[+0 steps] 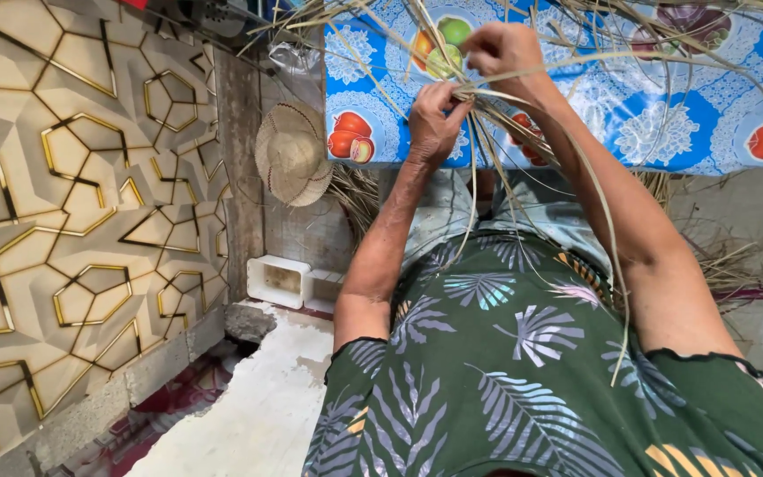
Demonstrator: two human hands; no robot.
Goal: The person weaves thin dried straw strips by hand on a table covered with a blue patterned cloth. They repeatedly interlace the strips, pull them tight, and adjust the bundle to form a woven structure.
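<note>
Both hands work the dry straw strands (pixel 523 150) at the edge of the bench (pixel 664 115), weaving apparently under way. The left hand (pixel 434 119) pinches the strands' crossing; the right hand (pixel 505 49), just above, closes around more strands. Tightening needs steady tension.

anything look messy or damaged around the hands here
Loose dry straw strands lie scattered on the floor at right, below the table. The floor slab at lower left has a broken, crumbling edge. Both hands, left hand and right hand, grip the straw bundle.
</note>
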